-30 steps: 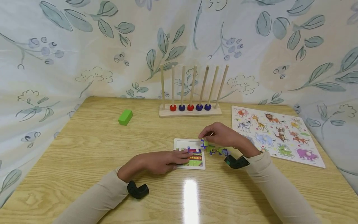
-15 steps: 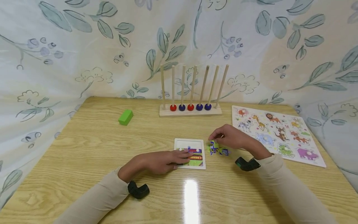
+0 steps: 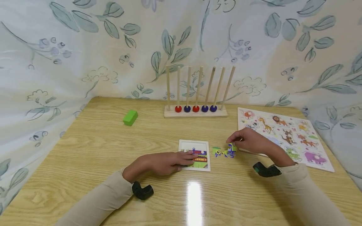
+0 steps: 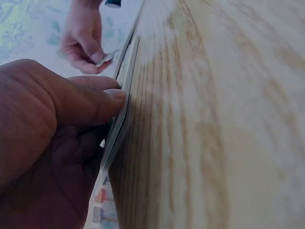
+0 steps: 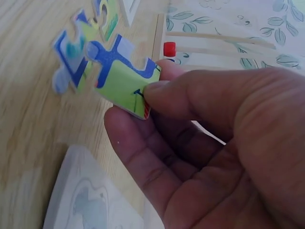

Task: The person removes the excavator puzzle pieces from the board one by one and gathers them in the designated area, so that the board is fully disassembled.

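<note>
My left hand (image 3: 167, 161) lies on a small white-framed jigsaw puzzle (image 3: 209, 163), its fingers extended over the partly filled picture and covering its left side. In the left wrist view, the thumb touches the edge of the frame. To the right, my right hand (image 3: 250, 141) pinches a green and blue jigsaw piece (image 5: 126, 83) between thumb and fingers, just above the table. Several loose jigsaw pieces (image 3: 219, 153) lie between the puzzle frame and that hand.
Behind the puzzle stands a wooden rack (image 3: 195, 114) with upright pegs and red and blue beads. A white animal peg board (image 3: 299, 153) lies at the right, partly behind my right hand. A green block (image 3: 130, 118) sits at the back left.
My right hand has moved right, away from the puzzle frame, carrying the jigsaw piece past the loose ones. My left hand stays on the puzzle. The head view has shifted slightly.
</note>
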`<state>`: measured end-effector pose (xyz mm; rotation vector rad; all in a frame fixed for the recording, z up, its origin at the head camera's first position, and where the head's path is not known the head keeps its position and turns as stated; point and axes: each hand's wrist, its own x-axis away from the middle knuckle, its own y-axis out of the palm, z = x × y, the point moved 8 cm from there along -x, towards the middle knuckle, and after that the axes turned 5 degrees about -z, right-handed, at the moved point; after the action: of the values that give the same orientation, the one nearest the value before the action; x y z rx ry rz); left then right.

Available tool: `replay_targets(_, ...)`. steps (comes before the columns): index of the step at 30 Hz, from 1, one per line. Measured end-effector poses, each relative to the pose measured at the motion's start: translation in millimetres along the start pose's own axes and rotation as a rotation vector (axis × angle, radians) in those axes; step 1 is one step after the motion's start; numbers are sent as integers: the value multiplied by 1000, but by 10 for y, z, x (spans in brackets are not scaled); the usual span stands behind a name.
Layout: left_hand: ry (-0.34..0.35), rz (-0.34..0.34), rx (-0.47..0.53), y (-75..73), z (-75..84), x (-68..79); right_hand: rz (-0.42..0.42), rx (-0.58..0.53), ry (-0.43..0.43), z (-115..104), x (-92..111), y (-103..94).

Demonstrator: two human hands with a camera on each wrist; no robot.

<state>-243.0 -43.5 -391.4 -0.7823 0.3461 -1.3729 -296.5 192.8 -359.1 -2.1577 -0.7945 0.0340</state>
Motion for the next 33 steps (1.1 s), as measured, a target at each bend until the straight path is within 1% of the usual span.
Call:
replay_targets(5,6,0,-23,16,7,-22,-2,17,-2,44,90,-31)
replay_targets(9,12,2,-18,31,3,-41,-8,23,-17,62,140,-25)
replay_targets(12,15,5,-21,26,7,-39,3,38,-33,59,163,-34)
replay_targets(18,-1,1,-24,7,1,-10,28,29,-24,70,195,-50)
replay_targets(22,-2,-3,-28,4,6,-3,13,12,-24,82,227,-32)
replay_targets(28,-12,-8,-49,6,0,-2,-5,15,-35,75,240,-13)
replay_targets(33,-7,1,-21,5,-3,-3,-25,15,0,113,240,16)
